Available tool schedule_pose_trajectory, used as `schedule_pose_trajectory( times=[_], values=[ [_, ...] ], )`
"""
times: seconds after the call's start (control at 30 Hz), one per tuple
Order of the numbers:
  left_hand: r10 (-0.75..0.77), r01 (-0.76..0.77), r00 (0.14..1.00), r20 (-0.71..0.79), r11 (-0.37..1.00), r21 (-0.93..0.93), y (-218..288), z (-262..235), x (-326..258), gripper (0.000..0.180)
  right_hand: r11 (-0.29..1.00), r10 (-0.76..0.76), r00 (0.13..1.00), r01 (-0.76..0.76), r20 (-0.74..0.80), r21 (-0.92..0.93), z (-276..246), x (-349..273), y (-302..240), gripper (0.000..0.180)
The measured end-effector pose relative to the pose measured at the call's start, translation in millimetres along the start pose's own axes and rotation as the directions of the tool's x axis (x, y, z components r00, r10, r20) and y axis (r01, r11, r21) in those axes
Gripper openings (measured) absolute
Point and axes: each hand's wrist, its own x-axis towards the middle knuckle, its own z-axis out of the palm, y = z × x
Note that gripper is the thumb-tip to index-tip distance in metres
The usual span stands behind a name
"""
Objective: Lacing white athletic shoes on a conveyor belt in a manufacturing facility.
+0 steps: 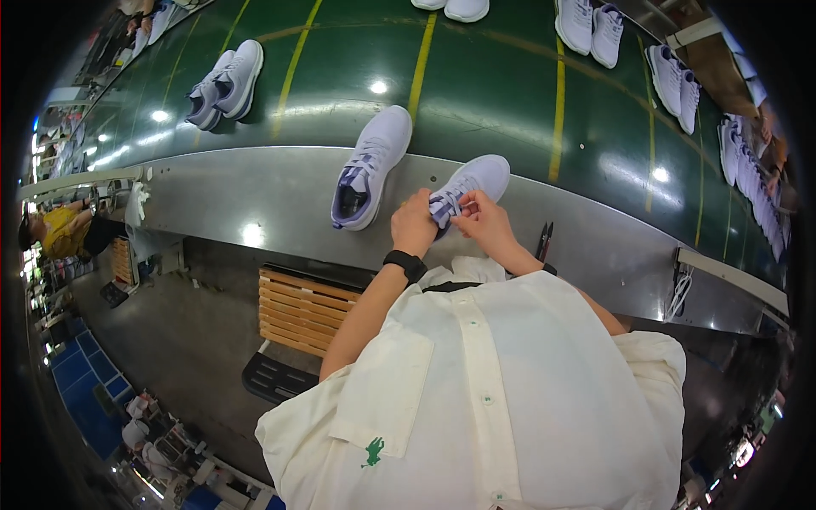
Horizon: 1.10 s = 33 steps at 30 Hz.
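A white sneaker with lavender lining and laces [483, 174] rests on the metal ledge, its toe pointing away over the green belt. My left hand [413, 223] grips its left side near the collar. Fingertips of my right hand [486, 225] are pinched together at the laces, close to the tongue; the lace between them is mostly hidden. To the left lies the matching sneaker [374, 157], apart from both hands, with its heel on the ledge and its toe over the belt.
Beyond the metal ledge [289, 195] runs a green belt [340, 76] with yellow lines. It carries more sneaker pairs, including a pair at left [228, 85] and one at right [586, 30]. Two dark pens [545, 241] lie right of my hand. A wooden slatted seat [302, 310] stands below.
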Motion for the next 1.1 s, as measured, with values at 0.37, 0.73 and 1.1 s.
schedule_pose_trajectory(
  times=[0.37,0.73,1.1],
  values=[
    [-0.013,0.014,0.998,-0.06,1.0,0.018,-8,8,-11,0.02,0.925,0.124,0.986,-0.157,0.113,0.347,5,4,21,0.018],
    [0.057,-0.054,0.997,-0.046,0.995,0.079,-1,8,-22,0.025,0.993,0.099,0.993,-0.103,0.072,0.051,-30,5,23,0.018],
    [0.061,-0.065,0.998,0.026,0.983,0.173,17,0,-42,0.045,0.964,-0.186,0.981,0.195,0.063,-0.183,-15,6,-22,0.02]
  ],
)
